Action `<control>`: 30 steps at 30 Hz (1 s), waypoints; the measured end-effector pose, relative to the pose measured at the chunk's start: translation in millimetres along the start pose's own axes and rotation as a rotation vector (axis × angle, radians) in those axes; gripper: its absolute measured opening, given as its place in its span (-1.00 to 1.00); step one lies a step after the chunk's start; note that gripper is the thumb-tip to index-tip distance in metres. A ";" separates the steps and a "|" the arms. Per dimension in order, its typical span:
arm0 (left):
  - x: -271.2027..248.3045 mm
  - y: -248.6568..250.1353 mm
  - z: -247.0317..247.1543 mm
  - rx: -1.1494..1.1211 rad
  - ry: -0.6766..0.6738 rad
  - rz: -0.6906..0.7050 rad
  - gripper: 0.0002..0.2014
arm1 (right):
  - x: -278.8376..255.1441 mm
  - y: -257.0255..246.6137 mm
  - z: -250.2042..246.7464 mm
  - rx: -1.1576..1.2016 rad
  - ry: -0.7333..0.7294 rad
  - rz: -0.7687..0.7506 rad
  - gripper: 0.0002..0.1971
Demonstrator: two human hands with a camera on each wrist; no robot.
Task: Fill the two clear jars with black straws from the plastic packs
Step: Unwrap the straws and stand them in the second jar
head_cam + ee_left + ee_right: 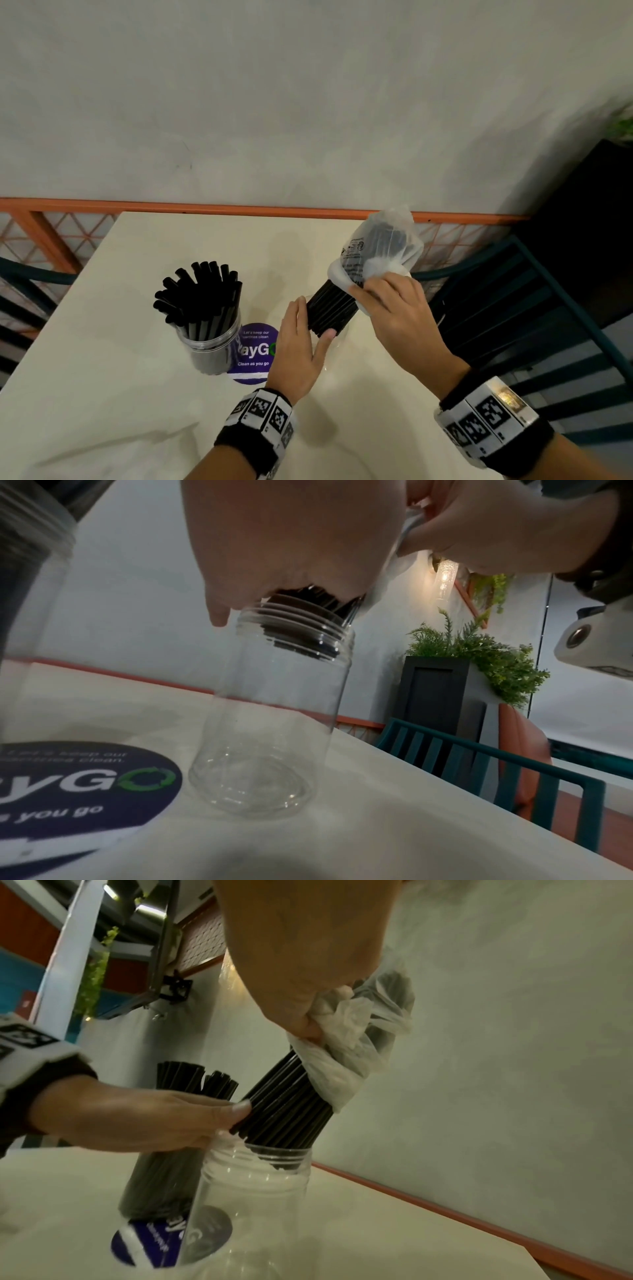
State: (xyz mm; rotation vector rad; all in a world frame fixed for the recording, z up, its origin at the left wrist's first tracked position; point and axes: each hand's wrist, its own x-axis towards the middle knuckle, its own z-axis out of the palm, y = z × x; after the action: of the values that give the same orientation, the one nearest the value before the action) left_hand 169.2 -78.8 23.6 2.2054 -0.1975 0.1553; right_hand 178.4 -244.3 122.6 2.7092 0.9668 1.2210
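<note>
Purple sticker (255, 347) on cream table (102, 359)

Black wristbands (251, 442) carry white checkered marker tags (488, 415).

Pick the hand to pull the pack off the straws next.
Right, probably. The right hand grips the bunched pack above the bare straws; the left hand holds their lower ends at the mouth of the empty jar, so it is busy steadying them.

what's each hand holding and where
Right hand grips the pack by its bunched plastic, mid-bundle. Left hand holds the bare straws just above the jar mouth.
</note>
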 end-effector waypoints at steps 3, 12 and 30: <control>-2.0 -8.1 0.2 -0.049 0.003 0.006 -0.08 | -1.0 -2.1 3.0 -0.018 -0.046 -0.084 -0.60; -5.4 -5.3 -4.7 0.157 -0.150 -0.026 -0.21 | 3.3 -3.2 7.1 -0.072 -0.077 -0.143 -0.55; 22.7 16.4 -47.1 -0.608 -0.158 -0.150 -0.52 | -18.0 -21.0 11.6 -0.132 -0.168 -0.273 -0.61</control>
State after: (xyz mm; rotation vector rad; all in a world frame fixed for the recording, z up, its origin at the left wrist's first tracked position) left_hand 186.3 -52.7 68.7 1.6163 -0.1417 -0.1479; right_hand 166.1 -234.4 97.1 2.4330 1.1417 0.9552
